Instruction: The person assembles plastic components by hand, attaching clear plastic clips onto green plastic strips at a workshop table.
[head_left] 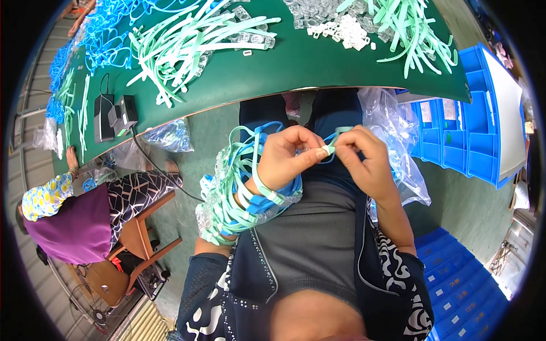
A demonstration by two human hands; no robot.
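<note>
In front of my waist, my left hand (290, 154) pinches a small white buckle (327, 150) between thumb and fingertips. My right hand (368, 162) meets it there, its closed fingers gripping a mint-green strap (342, 131). A bit of blue shows between the two hands, partly hidden by the fingers. Around my left forearm hangs a thick bundle of looped straps (227, 199), mint green with blue and clear plastic parts among them.
The green table (250, 88) ahead bears mint-green straps (176, 48), white buckles (347, 31), clear plastic pieces (310, 12), blue frame-like parts (108, 42) and a black box (104, 116). Blue bins (452, 131) stand right, beside a plastic bag (392, 116). Another person (74, 230) sits left.
</note>
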